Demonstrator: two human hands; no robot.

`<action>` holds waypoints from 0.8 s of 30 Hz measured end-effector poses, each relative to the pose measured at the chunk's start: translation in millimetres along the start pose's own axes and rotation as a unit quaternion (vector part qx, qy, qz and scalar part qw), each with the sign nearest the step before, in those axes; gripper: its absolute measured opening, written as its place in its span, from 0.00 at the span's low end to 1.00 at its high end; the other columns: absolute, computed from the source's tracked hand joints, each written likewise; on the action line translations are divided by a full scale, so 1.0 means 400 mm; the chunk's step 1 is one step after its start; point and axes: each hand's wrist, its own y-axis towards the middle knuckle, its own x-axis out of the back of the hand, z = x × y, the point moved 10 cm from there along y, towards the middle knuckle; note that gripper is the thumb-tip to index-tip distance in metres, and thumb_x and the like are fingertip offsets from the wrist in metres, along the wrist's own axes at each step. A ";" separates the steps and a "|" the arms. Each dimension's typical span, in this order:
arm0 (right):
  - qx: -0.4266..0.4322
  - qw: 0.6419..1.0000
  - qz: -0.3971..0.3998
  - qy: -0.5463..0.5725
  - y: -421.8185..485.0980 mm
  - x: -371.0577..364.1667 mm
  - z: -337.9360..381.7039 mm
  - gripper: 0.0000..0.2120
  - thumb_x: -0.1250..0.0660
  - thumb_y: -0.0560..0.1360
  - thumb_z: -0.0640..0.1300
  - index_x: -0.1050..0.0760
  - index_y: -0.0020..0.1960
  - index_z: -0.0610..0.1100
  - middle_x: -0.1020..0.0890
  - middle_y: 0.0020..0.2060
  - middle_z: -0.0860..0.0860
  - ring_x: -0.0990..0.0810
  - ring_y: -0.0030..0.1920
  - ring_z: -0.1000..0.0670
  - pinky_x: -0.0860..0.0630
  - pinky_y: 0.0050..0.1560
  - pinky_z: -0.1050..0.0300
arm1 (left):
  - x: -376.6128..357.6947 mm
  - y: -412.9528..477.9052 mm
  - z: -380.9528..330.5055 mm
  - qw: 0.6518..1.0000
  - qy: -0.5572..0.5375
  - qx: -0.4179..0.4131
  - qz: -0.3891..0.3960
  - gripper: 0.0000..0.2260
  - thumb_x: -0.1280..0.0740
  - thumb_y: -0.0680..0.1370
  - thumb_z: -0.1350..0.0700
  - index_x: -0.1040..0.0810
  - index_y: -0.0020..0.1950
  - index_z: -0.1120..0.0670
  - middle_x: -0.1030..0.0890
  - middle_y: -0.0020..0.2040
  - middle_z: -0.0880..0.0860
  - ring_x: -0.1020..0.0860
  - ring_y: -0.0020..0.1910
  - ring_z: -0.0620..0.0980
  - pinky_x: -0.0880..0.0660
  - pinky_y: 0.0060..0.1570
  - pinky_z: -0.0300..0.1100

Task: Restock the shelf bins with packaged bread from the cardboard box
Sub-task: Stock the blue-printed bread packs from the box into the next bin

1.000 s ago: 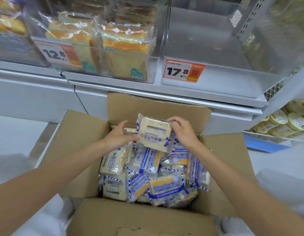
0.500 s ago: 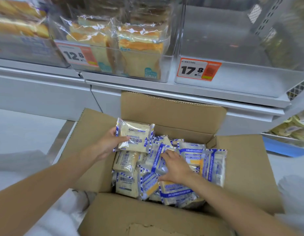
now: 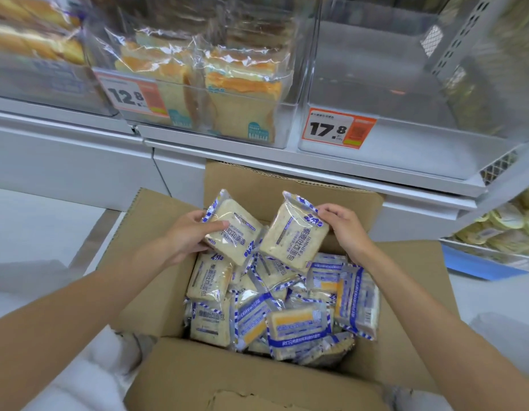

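Now our right hand [image 3: 343,229] is coming up out of the pile, where half a second ago it was digging among the packets, and it's bringing a second bread packet [image 3: 293,235] along. We're pinching that one by its top corner, thumb and fingers curled on the wrapper, and it's hanging tilted above the far edge of the cardboard box [image 3: 150,232]. Our left hand [image 3: 186,235] is gripping the first bread packet [image 3: 232,232], thumb lying across its face and fingers curled behind it. We're holding it over the box's far left corner, just beside the other one. The two packets are coming close at their lower corners, though we can't tell whether they're actually touching. Below them the rest of the packets [image 3: 275,310] are lying jumbled in the box, heaping up toward its right wall. Up on the shelf, the clear bin [image 3: 390,149] with the 17.8 price tag [image 3: 337,129] is sitting just above the box's far flap. To its left, the neighbouring bin [image 3: 282,129] with the 12.8 price tag [image 3: 130,96] is holding bagged loaves [image 3: 242,93] standing upright.
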 end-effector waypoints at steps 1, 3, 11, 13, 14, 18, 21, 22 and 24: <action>-0.011 1.000 0.019 0.012 -0.005 -0.011 0.007 0.12 0.41 0.81 0.39 0.19 0.46 0.45 0.16 0.39 0.50 0.20 0.37 0.58 0.26 0.43 0.62 | -0.020 -0.010 -0.008 1.000 -0.006 0.008 0.021 0.17 0.24 0.70 0.55 0.22 0.57 0.56 0.15 0.53 0.58 0.17 0.53 0.56 0.21 0.57 0.53; -0.032 0.998 0.051 0.014 -0.019 -0.041 0.008 0.11 0.41 0.82 0.41 0.20 0.50 0.43 0.16 0.40 0.47 0.18 0.37 0.56 0.23 0.39 0.64 | -0.073 -0.035 -0.016 0.995 -0.046 0.034 0.078 0.17 0.26 0.69 0.53 0.21 0.56 0.57 0.16 0.56 0.60 0.18 0.55 0.57 0.22 0.57 0.54; -0.075 0.988 0.005 0.135 -0.035 -0.107 0.000 0.13 0.34 0.78 0.50 0.26 0.58 0.43 0.17 0.46 0.47 0.18 0.41 0.52 0.22 0.43 0.57 | -0.197 -0.077 -0.017 0.982 -0.127 0.064 0.128 0.27 0.24 0.69 0.61 0.28 0.66 0.56 0.15 0.52 0.59 0.16 0.45 0.55 0.18 0.39 0.48; -0.094 0.973 0.036 0.207 -0.037 -0.128 0.001 0.25 0.30 0.71 0.55 0.29 0.62 0.43 0.17 0.51 0.45 0.16 0.49 0.47 0.20 0.52 0.49 | -0.185 -0.067 -0.010 0.981 -0.156 0.070 0.087 0.27 0.24 0.69 0.62 0.29 0.66 0.57 0.15 0.51 0.60 0.15 0.42 0.55 0.18 0.36 0.48; -0.102 0.972 0.052 0.207 -0.039 -0.133 0.000 0.29 0.27 0.68 0.53 0.32 0.64 0.43 0.16 0.53 0.45 0.16 0.52 0.46 0.21 0.57 0.46 | -0.181 -0.063 -0.012 0.979 -0.170 0.069 0.085 0.28 0.24 0.68 0.62 0.29 0.66 0.57 0.15 0.52 0.60 0.15 0.44 0.56 0.17 0.37 0.49; -0.117 0.981 0.049 0.150 -0.032 -0.095 -0.018 0.31 0.26 0.70 0.36 0.34 0.69 0.42 0.16 0.53 0.45 0.16 0.53 0.45 0.22 0.58 0.42 | -0.172 -0.054 -0.044 0.969 -0.200 0.043 0.139 0.19 0.26 0.67 0.62 0.23 0.56 0.56 0.16 0.51 0.58 0.16 0.47 0.55 0.18 0.43 0.48; -0.106 0.987 0.037 0.113 -0.024 -0.037 -0.013 0.33 0.29 0.72 0.32 0.35 0.73 0.48 0.18 0.54 0.46 0.17 0.52 0.47 0.19 0.53 0.49 | -0.150 -0.047 -0.065 0.971 -0.186 0.021 0.151 0.11 0.29 0.70 0.59 0.23 0.52 0.55 0.17 0.51 0.57 0.18 0.48 0.52 0.19 0.45 0.43; -0.090 0.992 0.047 0.080 -0.023 -0.025 -0.002 0.35 0.29 0.72 0.32 0.36 0.74 0.51 0.18 0.54 0.48 0.17 0.52 0.49 0.20 0.52 0.52 | -0.138 -0.043 -0.068 0.978 -0.148 0.010 0.145 0.12 0.30 0.71 0.55 0.24 0.53 0.54 0.16 0.51 0.56 0.18 0.49 0.53 0.21 0.45 0.44; -0.057 0.995 0.080 0.020 -0.025 -0.017 0.023 0.34 0.27 0.70 0.33 0.33 0.71 0.53 0.16 0.51 0.50 0.17 0.52 0.51 0.20 0.51 0.56 | -0.123 -0.035 -0.065 0.987 -0.082 0.007 0.138 0.17 0.33 0.73 0.45 0.25 0.58 0.52 0.15 0.52 0.56 0.19 0.54 0.55 0.22 0.48 0.50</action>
